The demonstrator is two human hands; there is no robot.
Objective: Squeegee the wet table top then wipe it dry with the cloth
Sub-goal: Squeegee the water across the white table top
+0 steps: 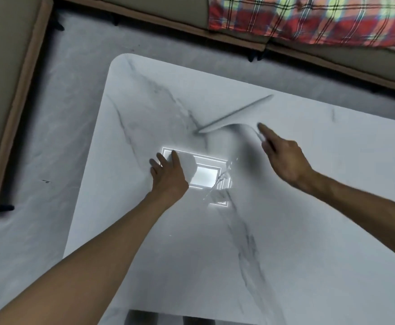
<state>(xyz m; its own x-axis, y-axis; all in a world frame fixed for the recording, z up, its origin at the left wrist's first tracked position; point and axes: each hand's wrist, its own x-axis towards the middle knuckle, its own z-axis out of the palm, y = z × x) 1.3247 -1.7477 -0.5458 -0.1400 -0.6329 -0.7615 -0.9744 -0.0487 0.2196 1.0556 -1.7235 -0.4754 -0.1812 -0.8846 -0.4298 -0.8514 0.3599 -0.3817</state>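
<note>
The white marble table top (285, 231) fills the middle of the view. A streak of water (217, 184) glints in the reflected ceiling light near its centre. My left hand (168, 174) lies flat on the table with straight fingers, just left of that streak. My right hand (283, 158) grips the handle of a pale grey squeegee (234, 113), with the index finger stretched along the handle. The squeegee's long blade runs diagonally across the far middle of the table and looks blurred. No cloth is in view.
A beige sofa (9, 90) borders the floor on the left and runs along the top. A red plaid blanket (309, 17) lies on it at the top right. Grey marble-look floor (39, 160) surrounds the table's rounded far-left corner.
</note>
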